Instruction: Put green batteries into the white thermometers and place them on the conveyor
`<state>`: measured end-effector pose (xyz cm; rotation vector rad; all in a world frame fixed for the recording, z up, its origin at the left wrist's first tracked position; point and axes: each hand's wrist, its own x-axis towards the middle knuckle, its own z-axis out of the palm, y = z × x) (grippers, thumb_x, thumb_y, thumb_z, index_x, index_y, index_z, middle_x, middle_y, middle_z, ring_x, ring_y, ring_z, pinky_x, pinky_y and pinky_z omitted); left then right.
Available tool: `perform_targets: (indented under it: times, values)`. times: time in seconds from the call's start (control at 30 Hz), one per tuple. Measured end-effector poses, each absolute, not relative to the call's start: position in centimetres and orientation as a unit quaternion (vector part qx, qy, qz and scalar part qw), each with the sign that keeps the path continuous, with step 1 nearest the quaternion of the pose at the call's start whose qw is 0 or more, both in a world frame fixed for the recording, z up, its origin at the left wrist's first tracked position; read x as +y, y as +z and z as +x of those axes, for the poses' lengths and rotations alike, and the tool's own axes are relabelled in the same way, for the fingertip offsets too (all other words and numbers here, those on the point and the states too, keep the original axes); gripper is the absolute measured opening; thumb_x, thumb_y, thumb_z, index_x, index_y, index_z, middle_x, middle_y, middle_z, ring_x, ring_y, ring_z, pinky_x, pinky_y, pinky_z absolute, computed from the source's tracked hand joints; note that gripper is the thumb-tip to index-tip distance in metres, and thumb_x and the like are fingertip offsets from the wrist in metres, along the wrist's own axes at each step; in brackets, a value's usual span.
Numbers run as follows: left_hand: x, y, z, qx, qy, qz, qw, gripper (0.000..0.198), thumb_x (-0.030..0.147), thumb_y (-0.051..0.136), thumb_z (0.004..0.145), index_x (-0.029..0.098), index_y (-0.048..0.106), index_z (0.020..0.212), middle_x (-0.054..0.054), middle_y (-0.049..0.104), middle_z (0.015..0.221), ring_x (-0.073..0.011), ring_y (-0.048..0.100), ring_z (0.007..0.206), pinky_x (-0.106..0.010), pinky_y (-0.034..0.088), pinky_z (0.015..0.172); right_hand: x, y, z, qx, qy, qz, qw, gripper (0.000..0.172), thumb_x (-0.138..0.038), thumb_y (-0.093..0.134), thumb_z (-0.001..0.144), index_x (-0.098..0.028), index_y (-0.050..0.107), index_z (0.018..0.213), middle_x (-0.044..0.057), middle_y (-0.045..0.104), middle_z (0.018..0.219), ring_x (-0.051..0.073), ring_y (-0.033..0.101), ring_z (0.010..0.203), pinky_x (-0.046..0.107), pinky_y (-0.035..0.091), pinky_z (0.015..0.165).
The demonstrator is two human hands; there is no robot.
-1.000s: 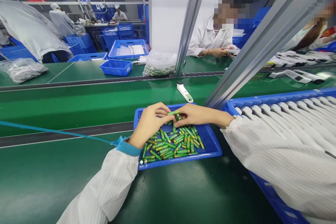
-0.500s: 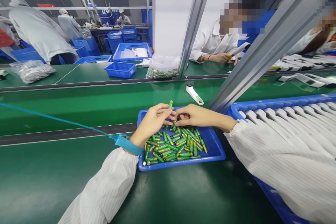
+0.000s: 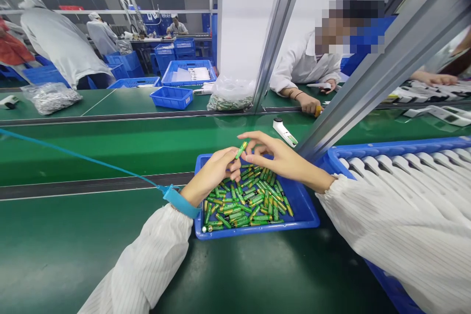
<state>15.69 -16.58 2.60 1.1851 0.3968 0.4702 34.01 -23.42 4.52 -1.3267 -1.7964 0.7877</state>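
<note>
My left hand, with a blue wrist strap at the wrist, pinches a green AAA-type battery that points up and tilts to the right. Close beside that battery, my right hand has its fingers apart and its index finger stretched out over the top. Whether its fingertips touch the battery is hard to see. Both hands are above a blue tray. Many loose green and gold batteries lie in it, partly covered by the hands.
A white handheld device lies on the green belt beyond the tray. Slanted metal posts rise at right. A blue crate holds rows of white casings. Across the belt sits a co-worker. A blue cord runs leftward.
My right hand has lifted from the batteries in the tray and spread its fingers by the held battery, which now tilts more. The white device has shifted right. The co-worker's hand has come lower.
</note>
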Motion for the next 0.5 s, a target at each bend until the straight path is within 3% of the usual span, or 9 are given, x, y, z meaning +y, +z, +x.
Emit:
perform_targets:
  times: [0.13, 0.23, 0.5]
  values:
    - [-16.65, 2.57, 15.64, 0.157, 0.204, 0.573, 0.778, 0.034, 0.050, 0.053, 0.090, 0.018, 0.049, 0.079, 0.010, 0.028, 0.052, -0.0063, 0.033, 0.044, -0.023, 0.042, 0.054, -23.47, 4.85, 33.41, -0.693, 0.311, -0.509, 0.406, 0.033, -0.046, 0.059, 0.092, -0.019, 0.060, 0.112, 0.004, 0.068, 0.088, 0.019, 0.065, 0.081, 0.029, 0.050, 0.071]
    - [-16.69, 2.50, 15.69, 0.157, 0.195, 0.589, 0.768, 0.038, 0.054, 0.051, 0.091, 0.017, 0.051, 0.080, 0.011, 0.023, 0.050, -0.0067, 0.031, 0.044, -0.023, 0.041, 0.054, -23.41, 4.75, 33.42, -0.681, 0.330, -0.509, 0.411, 0.029, -0.046, 0.060, 0.092, -0.019, 0.059, 0.101, 0.003, 0.069, 0.081, 0.018, 0.065, 0.075, 0.028, 0.050, 0.066]
    - [-16.78, 2.26, 16.04, 0.166, 0.195, 0.626, 0.736, 0.040, 0.056, 0.049, 0.091, 0.018, 0.050, 0.079, 0.010, 0.023, 0.052, -0.0069, 0.032, 0.045, -0.022, 0.042, 0.054, -23.62, 5.17, 33.59, -0.697, 0.278, -0.530, 0.395, 0.034, -0.048, 0.045, 0.099, -0.019, 0.057, 0.087, -0.001, 0.060, 0.067, 0.013, 0.053, 0.058, 0.024, 0.041, 0.058]
